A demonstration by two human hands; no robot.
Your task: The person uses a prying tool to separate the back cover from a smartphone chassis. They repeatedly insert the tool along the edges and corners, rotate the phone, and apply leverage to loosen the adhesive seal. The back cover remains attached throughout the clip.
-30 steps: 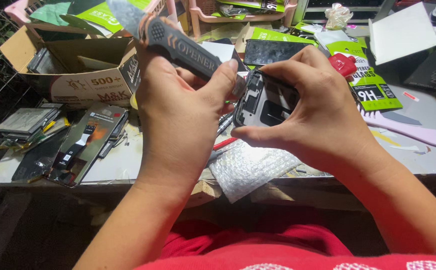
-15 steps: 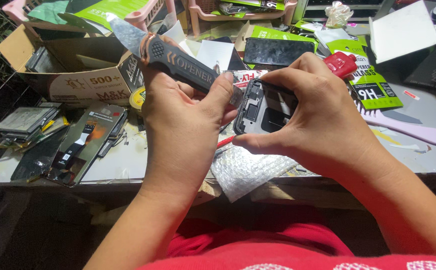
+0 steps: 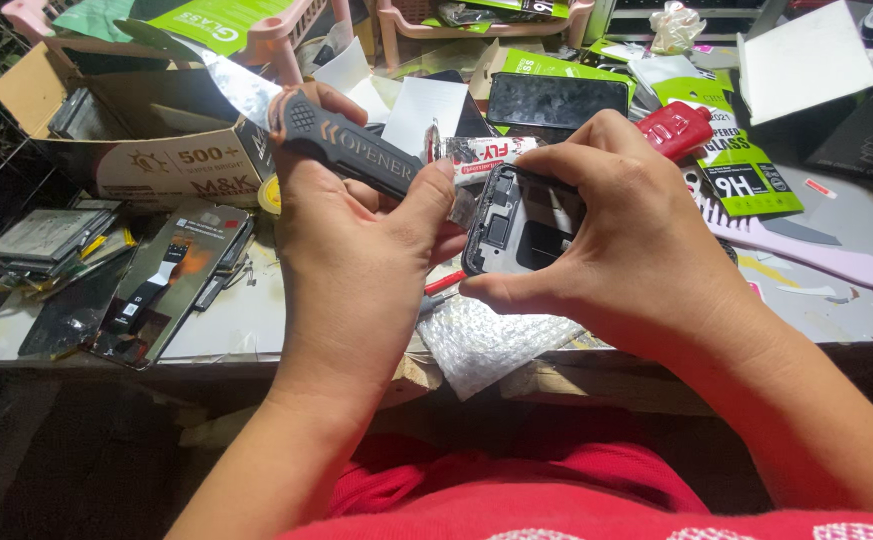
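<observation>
- I am seeing a red garment (image 3: pixel 516 490) filling the nearest edge, below both forearms.
- I am watching the left hand (image 3: pixel 356 260) gripping a dark opener tool (image 3: pixel 356 155); its wide metal blade (image 3: pixel 226 75) is pointing up and left, sitting lower and flatter than half a second ago.
- The right hand (image 3: pixel 626 250) is clasping an opened phone frame (image 3: pixel 516 220) above the front of the surface (image 3: pixel 836 250), thumb under it, fingers curled over its top, much as before.
- The tool's near end is lying just beside the frame's left edge.
- Bubble wrap (image 3: pixel 486 340) is lying under the hands.
- Farther off, a cardboard box (image 3: pixel 156 150), a pink comb (image 3: pixel 806 250) and a dark phone (image 3: pixel 556 100) are resting.
</observation>
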